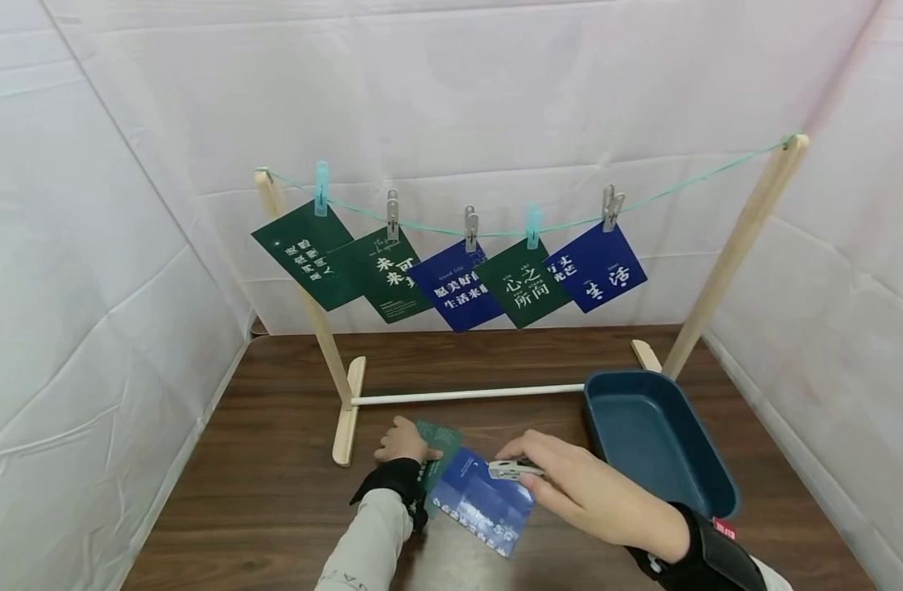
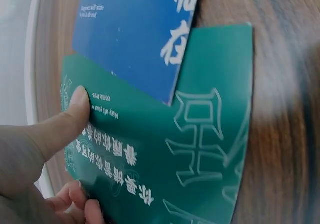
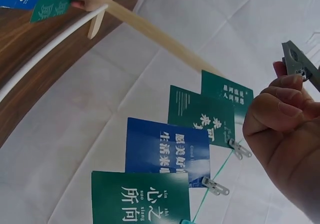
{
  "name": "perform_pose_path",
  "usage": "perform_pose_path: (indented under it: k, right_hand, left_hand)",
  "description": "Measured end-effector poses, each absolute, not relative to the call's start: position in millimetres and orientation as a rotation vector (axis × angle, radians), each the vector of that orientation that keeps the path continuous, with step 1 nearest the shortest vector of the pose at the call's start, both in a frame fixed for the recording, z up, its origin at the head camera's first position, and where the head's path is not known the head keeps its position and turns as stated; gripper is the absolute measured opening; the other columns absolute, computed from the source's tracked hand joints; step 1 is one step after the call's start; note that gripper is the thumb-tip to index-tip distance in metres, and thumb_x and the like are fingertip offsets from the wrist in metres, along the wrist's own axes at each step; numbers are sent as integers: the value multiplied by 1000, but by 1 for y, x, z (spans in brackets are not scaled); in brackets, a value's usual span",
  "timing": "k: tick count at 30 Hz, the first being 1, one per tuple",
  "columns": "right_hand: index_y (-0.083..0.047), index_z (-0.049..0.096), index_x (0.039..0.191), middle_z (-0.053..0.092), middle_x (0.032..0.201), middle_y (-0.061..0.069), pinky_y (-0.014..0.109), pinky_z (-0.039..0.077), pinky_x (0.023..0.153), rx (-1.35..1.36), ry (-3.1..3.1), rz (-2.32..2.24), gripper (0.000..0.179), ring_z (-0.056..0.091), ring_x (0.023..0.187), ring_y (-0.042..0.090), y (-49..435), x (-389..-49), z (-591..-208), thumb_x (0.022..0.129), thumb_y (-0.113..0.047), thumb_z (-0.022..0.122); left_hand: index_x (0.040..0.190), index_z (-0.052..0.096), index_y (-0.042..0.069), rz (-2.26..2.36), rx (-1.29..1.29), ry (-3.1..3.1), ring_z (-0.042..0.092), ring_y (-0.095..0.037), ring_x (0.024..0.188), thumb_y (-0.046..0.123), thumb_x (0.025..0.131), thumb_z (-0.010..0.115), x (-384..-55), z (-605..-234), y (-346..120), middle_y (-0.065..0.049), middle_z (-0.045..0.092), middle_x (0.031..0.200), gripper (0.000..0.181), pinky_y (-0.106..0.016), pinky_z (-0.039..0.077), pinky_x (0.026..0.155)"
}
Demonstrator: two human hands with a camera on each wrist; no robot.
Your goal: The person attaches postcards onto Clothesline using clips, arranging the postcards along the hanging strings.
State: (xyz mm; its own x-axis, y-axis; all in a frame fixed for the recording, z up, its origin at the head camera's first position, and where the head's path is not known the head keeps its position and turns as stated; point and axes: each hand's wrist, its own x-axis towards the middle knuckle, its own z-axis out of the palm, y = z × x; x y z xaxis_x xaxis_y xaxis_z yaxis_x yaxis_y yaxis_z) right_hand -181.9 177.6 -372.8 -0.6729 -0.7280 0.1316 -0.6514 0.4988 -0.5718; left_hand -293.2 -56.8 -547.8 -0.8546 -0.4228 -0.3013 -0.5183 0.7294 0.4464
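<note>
My left hand (image 1: 405,443) pinches the edge of a green card (image 1: 444,443) with white writing, low over the table. In the left wrist view the thumb (image 2: 75,112) lies on top of that card, and the other fingers curl at its edge. A blue card (image 1: 484,501) overlaps one end of the green one. Just right of the cards, my right hand (image 1: 592,492) holds a grey metal-looking clothespin (image 1: 514,469) between thumb and fingers. The same clothespin (image 3: 297,62) shows at the right of the right wrist view.
A green string (image 1: 717,171) runs between two wooden posts (image 1: 740,254). Several green and blue cards (image 1: 455,283) hang from it on grey and light-blue clothespins (image 1: 322,189). A white rod (image 1: 466,395) joins the posts low down. A dark blue bin (image 1: 654,435) stands on the right.
</note>
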Motion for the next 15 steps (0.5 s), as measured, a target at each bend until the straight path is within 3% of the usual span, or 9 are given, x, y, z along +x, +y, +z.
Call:
perform_pose_path:
  k: [6, 9, 12, 15]
  right_hand:
    - [-16, 54, 120, 59, 116, -1, 28, 52, 83, -1280, 2648, -862, 22, 56, 100, 8, 176, -179, -376, 101, -19, 43]
    - [-17, 56, 120, 59, 111, -5, 24, 51, 80, -1314, 2632, -875, 23, 55, 95, 5, 176, -179, -378, 101, -17, 44]
    - [-18, 57, 119, 54, 100, -8, 16, 46, 69, -1389, 2606, -899, 22, 49, 82, -2, 178, -179, -381, 100, -16, 46]
    - [-19, 60, 119, 46, 89, -8, 11, 38, 59, -1463, 2584, -937, 23, 39, 70, -7, 179, -179, -383, 99, -17, 49]
  left_hand:
    - [124, 40, -10, 906, -785, 2695, 42, -46, 111, 26, 61, 90, -298, -548, -56, -33, 44, 122, 87, -58, 38, 90]
    - [131, 33, -4, 998, -762, 2691, 52, -44, 98, 19, 62, 89, -300, -552, -58, -30, 54, 110, 92, -55, 42, 81]
    - [131, 31, 7, 1092, -587, 2824, 58, -36, 70, 17, 66, 87, -298, -561, -62, -21, 62, 84, 86, -44, 44, 61]
    - [125, 36, 10, 1164, -254, 2966, 59, -35, 68, 15, 75, 80, -296, -571, -70, -21, 61, 85, 67, -42, 45, 57]
